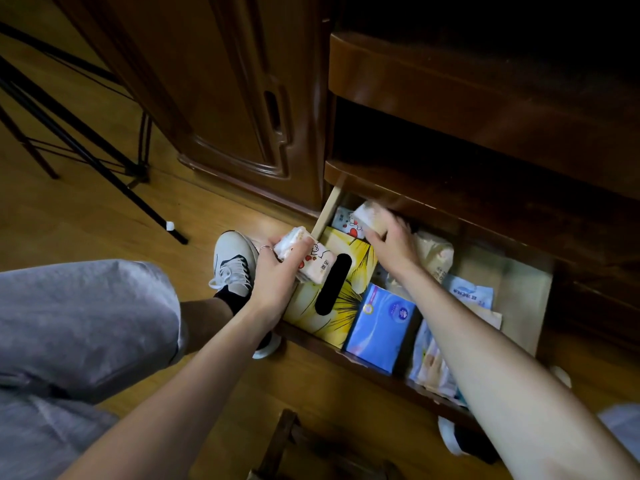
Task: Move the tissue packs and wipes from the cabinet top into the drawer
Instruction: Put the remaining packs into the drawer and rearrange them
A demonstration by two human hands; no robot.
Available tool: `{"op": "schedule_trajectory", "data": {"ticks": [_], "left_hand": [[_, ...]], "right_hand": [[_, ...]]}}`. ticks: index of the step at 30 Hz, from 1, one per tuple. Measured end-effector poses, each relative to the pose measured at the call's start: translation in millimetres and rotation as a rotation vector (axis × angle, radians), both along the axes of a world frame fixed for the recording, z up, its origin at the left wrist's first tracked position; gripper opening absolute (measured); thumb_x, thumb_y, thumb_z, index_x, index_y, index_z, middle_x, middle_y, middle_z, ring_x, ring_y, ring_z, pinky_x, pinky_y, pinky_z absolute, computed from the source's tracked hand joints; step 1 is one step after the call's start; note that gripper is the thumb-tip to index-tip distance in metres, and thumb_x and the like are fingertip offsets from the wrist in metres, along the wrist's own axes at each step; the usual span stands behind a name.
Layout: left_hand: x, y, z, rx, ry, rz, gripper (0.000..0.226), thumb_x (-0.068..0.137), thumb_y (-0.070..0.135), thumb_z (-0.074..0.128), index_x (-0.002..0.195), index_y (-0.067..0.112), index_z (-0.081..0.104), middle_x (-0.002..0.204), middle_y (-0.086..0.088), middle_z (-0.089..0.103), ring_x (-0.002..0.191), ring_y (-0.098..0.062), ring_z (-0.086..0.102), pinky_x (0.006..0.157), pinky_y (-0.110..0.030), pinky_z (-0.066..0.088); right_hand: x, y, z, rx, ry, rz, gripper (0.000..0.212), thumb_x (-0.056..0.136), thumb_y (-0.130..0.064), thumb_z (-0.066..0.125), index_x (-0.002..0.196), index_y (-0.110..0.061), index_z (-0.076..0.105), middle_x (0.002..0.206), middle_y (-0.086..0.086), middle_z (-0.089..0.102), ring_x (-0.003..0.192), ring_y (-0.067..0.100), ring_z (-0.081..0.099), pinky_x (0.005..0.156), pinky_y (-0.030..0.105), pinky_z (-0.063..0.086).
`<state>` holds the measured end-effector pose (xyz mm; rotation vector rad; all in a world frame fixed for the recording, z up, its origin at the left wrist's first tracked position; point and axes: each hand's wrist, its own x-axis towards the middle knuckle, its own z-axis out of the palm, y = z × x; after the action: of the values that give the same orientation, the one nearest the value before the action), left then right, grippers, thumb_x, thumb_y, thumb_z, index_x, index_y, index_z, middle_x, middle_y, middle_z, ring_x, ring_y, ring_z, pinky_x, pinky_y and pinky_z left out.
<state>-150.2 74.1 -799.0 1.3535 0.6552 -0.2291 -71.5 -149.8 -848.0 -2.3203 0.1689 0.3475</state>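
Head view: left hand [273,275] grips white red-printed tissue pack [306,259].

Yellow box [337,289] (black line pattern); blue pack [379,323].

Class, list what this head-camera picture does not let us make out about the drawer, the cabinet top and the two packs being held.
- Cabinet top: out of frame above; any packs left there are unseen.
- Back of the drawer: hidden in shadow under the shelf.
- Pack in the right hand: motion-blurred, print unreadable.
- Pack in the left hand: partly covered by fingers.
- Wipes under the right forearm: mostly hidden.
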Motion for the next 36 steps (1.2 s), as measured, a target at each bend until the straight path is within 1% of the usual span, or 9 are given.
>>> {"op": "schedule_trajectory", "data": {"ticks": [4, 7, 10, 16, 22, 28, 31, 33, 36], "left_hand": [[1.0, -2.2, 4.7, 0.01, 0.016, 0.012, 0.085, 0.051, 0.068, 0.092, 0.112, 0.019, 0.057, 0.103, -0.01, 0.077, 0.1, -0.028, 0.075, 0.099, -0.058, 0.054], [0.6, -4.5, 8.2, 0.043, 0.019, 0.002, 0.081, 0.056, 0.067, 0.089, 0.112, 0.019, 0.057, 0.104, -0.009, 0.076, 0.098, -0.026, 0.075, 0.097, -0.057, 0.055], [-0.7, -4.6, 7.8, 0.043, 0.006, -0.002, 0.068, 0.065, 0.058, 0.085, 0.112, 0.018, 0.057, 0.103, -0.008, 0.077, 0.097, -0.024, 0.076, 0.098, -0.055, 0.056], [2.0, -2.7, 9.4, 0.029, 0.011, 0.006, 0.064, 0.066, 0.057, 0.082, 0.11, 0.018, 0.057, 0.104, -0.009, 0.077, 0.097, -0.024, 0.076, 0.098, -0.052, 0.056], [2.9, -3.2, 9.6, 0.027, 0.028, 0.011, 0.061, 0.067, 0.056, 0.082, 0.109, 0.019, 0.058, 0.101, -0.008, 0.078, 0.097, -0.026, 0.076, 0.099, -0.057, 0.054], [4.1, -5.8, 12.6, 0.056, 0.033, 0.024, 0.061, 0.065, 0.059, 0.081, 0.108, 0.021, 0.059, 0.104, -0.009, 0.077, 0.097, -0.025, 0.075, 0.099, -0.056, 0.054], [2.6, -5.7, 14.0, 0.047, 0.032, 0.009, 0.063, 0.065, 0.059, 0.08, 0.109, 0.021, 0.058, 0.103, -0.009, 0.078, 0.097, -0.024, 0.076, 0.1, -0.055, 0.054], [1.8, -6.0, 15.0, 0.047, 0.026, 0.0, 0.064, 0.064, 0.06, 0.08, 0.11, 0.02, 0.057, 0.103, -0.009, 0.078, 0.097, -0.023, 0.076, 0.099, -0.053, 0.055], [1.7, -6.7, 16.5, 0.042, 0.025, 0.003, 0.066, 0.064, 0.059, 0.08, 0.111, 0.019, 0.057, 0.107, -0.012, 0.076, 0.1, -0.027, 0.075, 0.1, -0.056, 0.054]], "right_hand": [[9.0, 20.9, 4.4, 0.077, 0.089, 0.145, 0.049, 0.1, -0.046, 0.05, 0.147, -0.033, 0.048, 0.152, 0.0, 0.041, 0.139, 0.022, 0.034, 0.104, 0.03, 0.028], [18.3, 27.6, 4.4, 0.21, 0.11, 0.03, 0.041, 0.102, -0.029, 0.048, 0.143, -0.025, 0.052, 0.146, 0.0, 0.053, 0.137, 0.024, 0.046, 0.11, 0.037, 0.04], [27.2, 29.6, 0.7, 0.084, 0.228, 0.057, 0.066, 0.098, -0.029, 0.06, 0.156, -0.022, 0.03, 0.157, 0.007, 0.041, 0.144, 0.029, 0.037, 0.114, 0.043, 0.034], [39.8, 26.8, 0.3, -0.147, 0.303, 0.188, 0.058, 0.087, -0.059, 0.059, 0.132, -0.023, 0.059, 0.128, 0.008, 0.065, 0.117, 0.033, 0.058, 0.084, 0.034, 0.042], [44.3, 37.9, 8.8, -0.112, 0.403, 0.132, 0.061, 0.076, -0.056, 0.054, 0.116, -0.011, 0.063, 0.125, 0.015, 0.061, 0.109, 0.032, 0.056, 0.083, 0.04, 0.045], [31.6, 37.5, 6.4, -0.016, 0.375, 0.046, 0.063, 0.091, -0.044, 0.053, 0.144, -0.013, 0.038, 0.143, 0.015, 0.049, 0.13, 0.033, 0.046, 0.092, 0.036, 0.037], [30.0, 37.2, 5.6, 0.12, 0.364, -0.118, 0.066, 0.102, -0.036, 0.049, 0.153, -0.002, 0.024, 0.153, 0.02, 0.04, 0.136, 0.034, 0.043, 0.102, 0.034, 0.037], [33.3, 36.5, 8.3, 0.126, 0.357, -0.247, 0.063, 0.105, -0.04, 0.043, 0.151, 0.001, 0.029, 0.154, 0.021, 0.04, 0.137, 0.034, 0.043, 0.106, 0.036, 0.037], [32.1, 42.3, 7.3, 0.017, 0.42, -0.214, 0.07, 0.101, -0.048, 0.047, 0.151, -0.001, 0.032, 0.152, 0.021, 0.044, 0.136, 0.037, 0.046, 0.105, 0.041, 0.039]]}}
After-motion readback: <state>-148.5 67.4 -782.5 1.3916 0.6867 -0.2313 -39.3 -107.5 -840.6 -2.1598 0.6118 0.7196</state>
